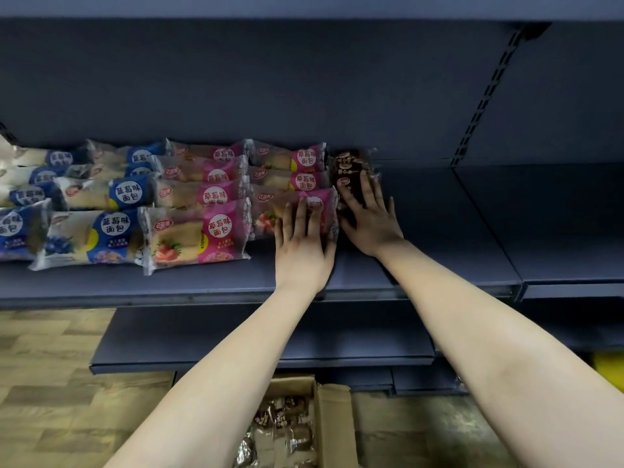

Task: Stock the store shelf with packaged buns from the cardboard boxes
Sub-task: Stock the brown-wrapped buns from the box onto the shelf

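Packaged buns (283, 430) inside open cardboard box (335, 425).

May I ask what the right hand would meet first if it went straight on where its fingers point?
Likely the rear dark brown bun pack, then the shelf's back panel; depth is unclear.

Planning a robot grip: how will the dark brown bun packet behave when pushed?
Probably light and squashy: the dark brown packet looks film-wrapped. Its glossy film likely slides easily on the smooth shelf. Lying flat under the right hand, it seems unlikely to roll.
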Demonstrator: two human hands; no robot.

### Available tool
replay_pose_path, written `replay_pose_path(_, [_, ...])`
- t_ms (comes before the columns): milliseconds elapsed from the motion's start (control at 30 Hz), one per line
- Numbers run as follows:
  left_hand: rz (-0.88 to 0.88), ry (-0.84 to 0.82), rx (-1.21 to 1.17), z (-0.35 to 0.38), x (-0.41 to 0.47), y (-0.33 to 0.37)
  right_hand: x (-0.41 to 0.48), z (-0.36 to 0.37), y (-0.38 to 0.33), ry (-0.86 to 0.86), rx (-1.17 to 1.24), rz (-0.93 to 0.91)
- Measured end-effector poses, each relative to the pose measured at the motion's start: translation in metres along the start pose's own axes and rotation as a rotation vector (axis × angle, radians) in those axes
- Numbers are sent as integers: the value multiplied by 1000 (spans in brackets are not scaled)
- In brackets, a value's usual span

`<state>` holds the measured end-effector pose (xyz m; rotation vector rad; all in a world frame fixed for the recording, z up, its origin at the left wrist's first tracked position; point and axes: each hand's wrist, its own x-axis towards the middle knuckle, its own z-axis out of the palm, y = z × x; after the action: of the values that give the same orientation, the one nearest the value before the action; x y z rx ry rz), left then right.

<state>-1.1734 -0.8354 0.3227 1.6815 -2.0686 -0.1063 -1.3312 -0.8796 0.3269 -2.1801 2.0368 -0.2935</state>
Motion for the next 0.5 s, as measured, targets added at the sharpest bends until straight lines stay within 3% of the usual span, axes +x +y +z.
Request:
replay_pose_path(333, [7,-12,14,0,0,-1,1,-2,-1,-39,21,9])
replay_pose_path(500, [10,-16,20,1,1,-1,-7,-4,-7,175,-17,-39])
